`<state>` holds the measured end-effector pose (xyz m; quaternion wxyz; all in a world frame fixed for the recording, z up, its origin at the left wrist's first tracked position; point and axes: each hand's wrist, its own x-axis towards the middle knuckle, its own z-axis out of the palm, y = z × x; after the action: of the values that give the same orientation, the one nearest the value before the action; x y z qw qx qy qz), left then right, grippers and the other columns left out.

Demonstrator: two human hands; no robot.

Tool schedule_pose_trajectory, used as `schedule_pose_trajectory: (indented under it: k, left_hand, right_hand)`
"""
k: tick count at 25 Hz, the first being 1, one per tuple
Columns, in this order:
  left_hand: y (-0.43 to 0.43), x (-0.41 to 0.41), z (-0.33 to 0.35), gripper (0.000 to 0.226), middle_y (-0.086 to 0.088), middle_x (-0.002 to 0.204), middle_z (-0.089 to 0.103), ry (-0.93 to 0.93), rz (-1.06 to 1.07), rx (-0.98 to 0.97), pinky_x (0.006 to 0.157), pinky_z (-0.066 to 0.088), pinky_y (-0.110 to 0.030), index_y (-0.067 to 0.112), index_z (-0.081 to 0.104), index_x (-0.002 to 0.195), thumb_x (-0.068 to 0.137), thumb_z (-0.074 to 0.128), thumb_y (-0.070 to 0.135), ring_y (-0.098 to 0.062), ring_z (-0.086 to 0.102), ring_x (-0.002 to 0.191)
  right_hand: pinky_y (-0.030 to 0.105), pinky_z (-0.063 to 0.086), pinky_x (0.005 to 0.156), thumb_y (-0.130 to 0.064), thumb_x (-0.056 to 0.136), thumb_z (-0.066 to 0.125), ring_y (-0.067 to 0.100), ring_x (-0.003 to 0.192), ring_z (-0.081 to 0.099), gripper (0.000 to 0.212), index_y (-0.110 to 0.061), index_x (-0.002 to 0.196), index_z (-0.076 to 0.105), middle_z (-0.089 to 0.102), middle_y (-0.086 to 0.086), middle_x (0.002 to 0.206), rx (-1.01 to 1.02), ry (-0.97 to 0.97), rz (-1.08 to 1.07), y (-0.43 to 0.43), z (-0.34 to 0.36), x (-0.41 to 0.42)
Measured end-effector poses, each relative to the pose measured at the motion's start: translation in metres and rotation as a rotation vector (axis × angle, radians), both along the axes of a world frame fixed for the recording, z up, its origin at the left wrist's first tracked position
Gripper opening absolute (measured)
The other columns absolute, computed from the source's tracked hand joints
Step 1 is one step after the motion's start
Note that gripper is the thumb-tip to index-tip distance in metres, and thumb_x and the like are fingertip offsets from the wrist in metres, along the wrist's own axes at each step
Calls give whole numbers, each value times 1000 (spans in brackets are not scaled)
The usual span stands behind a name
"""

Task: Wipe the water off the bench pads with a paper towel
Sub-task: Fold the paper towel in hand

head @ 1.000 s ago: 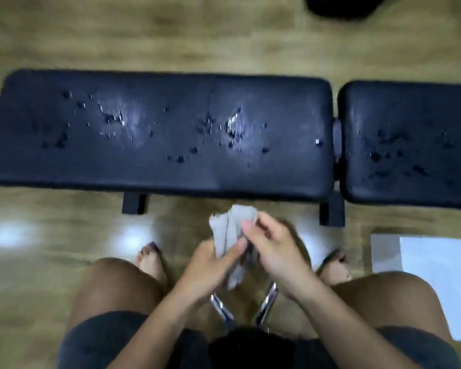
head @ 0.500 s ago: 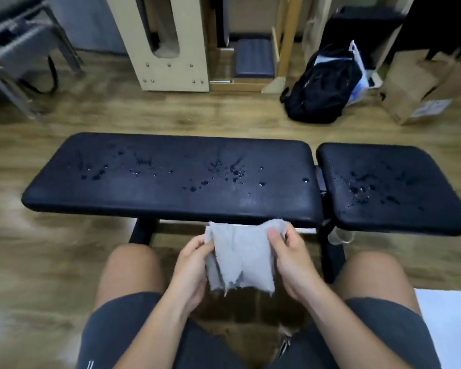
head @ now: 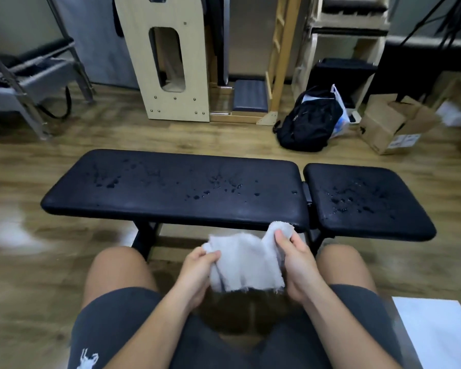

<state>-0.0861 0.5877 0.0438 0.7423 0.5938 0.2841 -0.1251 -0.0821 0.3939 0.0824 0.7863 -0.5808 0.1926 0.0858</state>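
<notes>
Both hands pinch the towel (head: pixel 244 262) above the knees, near the bench: left hand (head: pixel 197 272) on its left edge, right hand (head: pixel 296 265) on its right. It looks light, limp, tearable; best bunched into a palm-held pad for the wet pads (head: pixel 176 187).

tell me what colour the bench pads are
Black, dotted with water drops; bench pads show in the head view.
</notes>
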Motion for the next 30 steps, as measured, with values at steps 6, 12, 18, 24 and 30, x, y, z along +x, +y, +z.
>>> schedule_pose_trajectory:
  k: [6,12,18,24,30]
  left_hand:
    - [32,-10,18,17,-3,86,77,-125,69,208,60,55,-30,12,70,93,80,79,19,-22,74,78]
    - [28,-19,28,16,-9,83,72,-228,11,336,69,48,-30,8,73,82,91,63,17,-17,63,76]
    - [20,-52,18,16,-4,80,76,-190,-17,230,61,55,-26,15,76,86,93,62,17,-15,71,73]
    - [60,-74,8,25,-11,75,74,-102,274,213,62,53,-31,14,77,76,91,64,28,-20,67,66]
    - [96,-117,11,20,-21,79,73,-60,599,127,61,52,-32,4,74,80,87,71,23,-27,69,70]
  right_hand:
    - [42,54,75,-27,88,56,28,81,66,18,-10,89,62,69,15,92,-494,-59,-17,1,1,-2]
    - [29,43,59,-24,89,58,13,63,55,15,-25,77,68,64,0,66,-613,-145,75,3,-4,-15]
    - [25,48,65,-25,91,59,7,71,61,11,-22,91,70,67,-9,76,-650,-247,471,80,-5,-25]
    - [30,49,74,-11,88,56,13,77,56,35,-28,118,64,63,9,93,-546,-305,1020,127,1,-34]
    - [22,49,80,1,85,55,13,90,63,34,-19,105,72,67,0,97,-462,-324,1204,175,-6,-40]
